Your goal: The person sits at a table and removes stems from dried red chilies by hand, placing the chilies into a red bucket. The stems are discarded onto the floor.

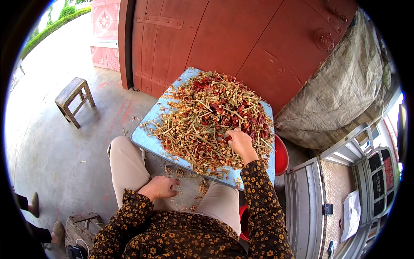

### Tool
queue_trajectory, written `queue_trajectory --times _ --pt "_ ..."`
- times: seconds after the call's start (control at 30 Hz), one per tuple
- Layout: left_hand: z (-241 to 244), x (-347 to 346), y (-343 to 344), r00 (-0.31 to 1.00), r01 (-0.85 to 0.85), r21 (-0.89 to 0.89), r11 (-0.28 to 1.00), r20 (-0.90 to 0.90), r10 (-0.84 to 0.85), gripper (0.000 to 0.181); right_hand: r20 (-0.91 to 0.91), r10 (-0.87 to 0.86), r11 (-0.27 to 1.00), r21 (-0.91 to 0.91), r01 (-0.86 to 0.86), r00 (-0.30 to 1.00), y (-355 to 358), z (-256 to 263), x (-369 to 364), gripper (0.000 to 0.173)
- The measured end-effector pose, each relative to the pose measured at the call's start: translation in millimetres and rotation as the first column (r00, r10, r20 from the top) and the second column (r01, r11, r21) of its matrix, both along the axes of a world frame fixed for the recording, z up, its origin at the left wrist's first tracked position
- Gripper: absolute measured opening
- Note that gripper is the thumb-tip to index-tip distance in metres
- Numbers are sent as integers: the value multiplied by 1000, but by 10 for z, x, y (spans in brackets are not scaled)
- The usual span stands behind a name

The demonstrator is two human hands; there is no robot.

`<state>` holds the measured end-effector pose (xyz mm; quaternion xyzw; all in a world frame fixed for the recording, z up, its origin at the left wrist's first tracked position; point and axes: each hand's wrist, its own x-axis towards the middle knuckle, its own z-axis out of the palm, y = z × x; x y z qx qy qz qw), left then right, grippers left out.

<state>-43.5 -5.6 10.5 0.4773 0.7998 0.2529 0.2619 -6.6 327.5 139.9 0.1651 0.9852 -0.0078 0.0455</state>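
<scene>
A broad heap of dried chili stems and red chili pieces (207,119) covers most of a small light-blue table (152,129) in front of me. At the heap's right side, my right hand (241,142) reaches in with its fingers closed on a dark red dried chili piece (228,139). My left hand (160,187) rests by my left thigh, below the table's front edge. Its thumb and fingers are apart, and nothing clear shows between them. Thin stem bits appear just past its fingertips; whether they touch the hand is unclear.
A red wooden door (220,42) stands behind the table. Red basins (280,155) sit at its right, beside a metal cargo bed (305,194) and a tarp-covered pile (336,97). Wooden stools (72,92) stand at left. Another person's feet (58,233) show at lower left.
</scene>
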Motion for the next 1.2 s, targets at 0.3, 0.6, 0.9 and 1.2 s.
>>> queue_trajectory --times 0.3,0.6,0.9,1.2 --pt "-14 -3 -10 1000 -6 -2 1000 5 6 46 -64 44 997 -56 -48 997 64 -61 -9 17" --pt "19 18 -2 1000 -13 15 1000 -2 13 45 -287 -234 730 -683 -27 929 137 37 22 12" --pt "0 1 -15 1000 -9 0 1000 13 9 47 -146 -6 815 -573 -80 989 39 16 -40 33" --pt "-38 -2 -21 1000 -10 -19 1000 6 10 46 -16 112 914 -390 -109 994 -7 24 -114 63"
